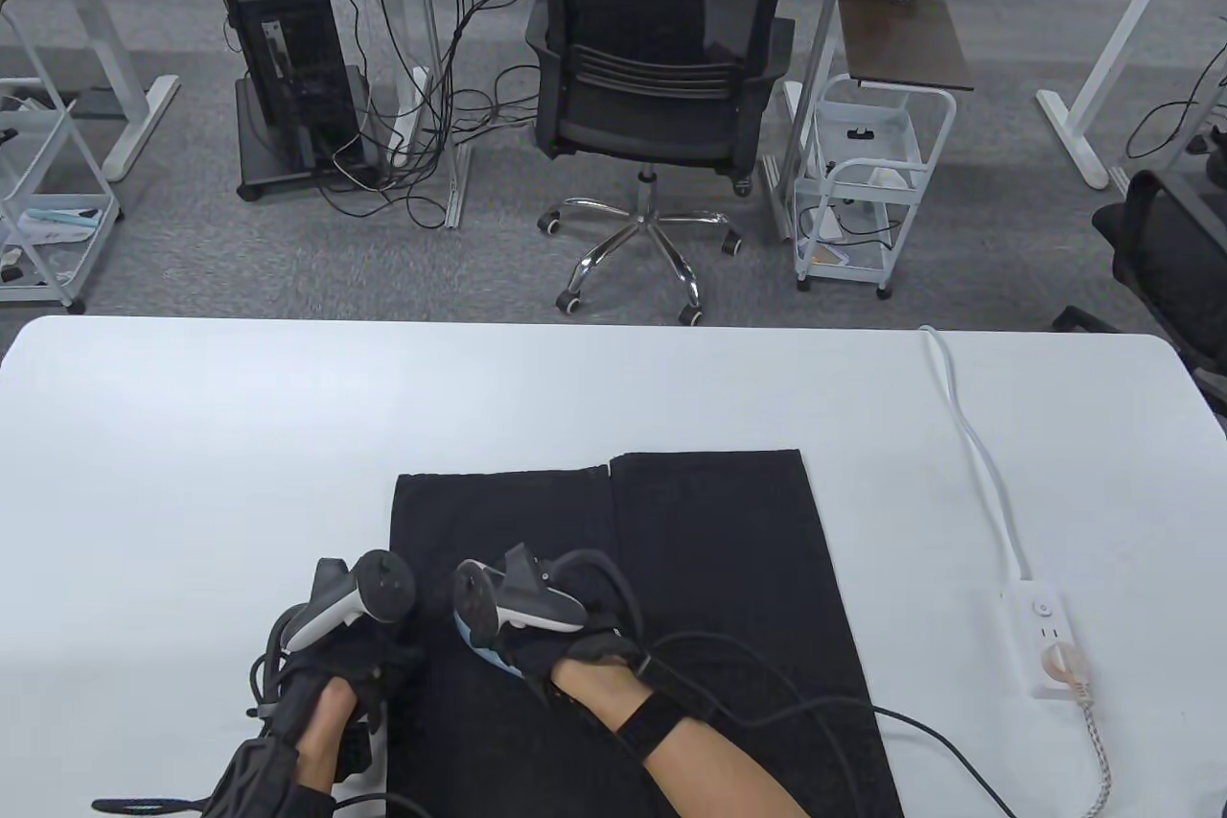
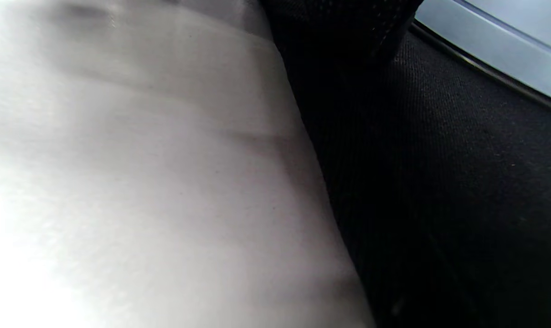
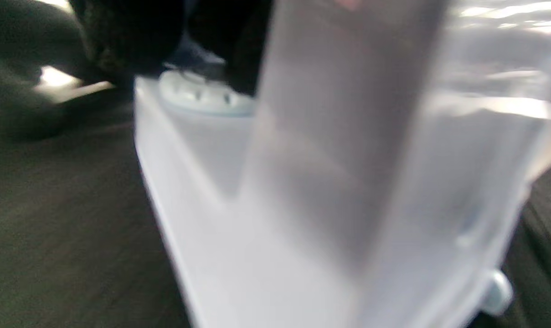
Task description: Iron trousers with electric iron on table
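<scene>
You are gripping the iron (image 1: 484, 641) in your right hand (image 1: 566, 641), the trousers (image 1: 709, 559) stretching lengthwise away ahead, while your left hand (image 1: 340, 665) is pressing their near edge, fingers' pose unclear.

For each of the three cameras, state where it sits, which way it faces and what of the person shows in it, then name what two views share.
Table view: high at the person's side, looking down and across the white table at the black trousers; left hand and right hand enter from the bottom.
Left wrist view: low over the trousers' edge; no part of the hand is clearly shown.
Right wrist view: pressed close to the pale iron; dark gloved fingers at top.
Shared: the trousers and the iron appear in all three views.
</scene>
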The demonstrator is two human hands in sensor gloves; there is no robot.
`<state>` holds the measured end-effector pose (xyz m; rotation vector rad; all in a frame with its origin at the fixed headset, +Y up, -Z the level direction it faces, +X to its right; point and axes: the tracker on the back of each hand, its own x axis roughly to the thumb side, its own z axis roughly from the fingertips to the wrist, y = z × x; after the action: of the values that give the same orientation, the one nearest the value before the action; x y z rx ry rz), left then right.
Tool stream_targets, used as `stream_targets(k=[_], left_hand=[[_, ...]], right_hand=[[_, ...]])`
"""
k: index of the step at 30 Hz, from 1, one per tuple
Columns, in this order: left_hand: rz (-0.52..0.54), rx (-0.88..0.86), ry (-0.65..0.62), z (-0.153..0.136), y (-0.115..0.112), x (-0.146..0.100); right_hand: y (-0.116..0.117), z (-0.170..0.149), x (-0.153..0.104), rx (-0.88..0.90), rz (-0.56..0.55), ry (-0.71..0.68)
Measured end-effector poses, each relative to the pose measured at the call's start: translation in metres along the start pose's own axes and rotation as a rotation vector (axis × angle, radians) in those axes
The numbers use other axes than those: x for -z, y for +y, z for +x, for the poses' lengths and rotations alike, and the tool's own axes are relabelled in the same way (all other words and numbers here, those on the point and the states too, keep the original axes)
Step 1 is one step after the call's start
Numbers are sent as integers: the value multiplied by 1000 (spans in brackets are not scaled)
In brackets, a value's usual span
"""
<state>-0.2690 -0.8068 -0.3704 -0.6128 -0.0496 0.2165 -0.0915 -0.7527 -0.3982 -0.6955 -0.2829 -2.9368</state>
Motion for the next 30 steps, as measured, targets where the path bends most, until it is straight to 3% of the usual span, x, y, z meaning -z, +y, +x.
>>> stream_targets(k=[9, 15, 19, 23, 30], left_hand=[[-11, 3, 6, 1, 0, 0], [-18, 3, 8, 2, 0, 0], [-23, 5, 9, 2, 0, 0], [-28, 0, 7, 2, 0, 0], [-36, -11, -5, 1, -1, 0]], right_hand=[[-15, -29, 74, 50, 13, 187], [-18, -49, 96, 105, 9, 315], [-16, -48, 96, 109, 29, 322], [-13, -44, 79, 117, 49, 298], [-1, -16, 16, 76, 63, 110]])
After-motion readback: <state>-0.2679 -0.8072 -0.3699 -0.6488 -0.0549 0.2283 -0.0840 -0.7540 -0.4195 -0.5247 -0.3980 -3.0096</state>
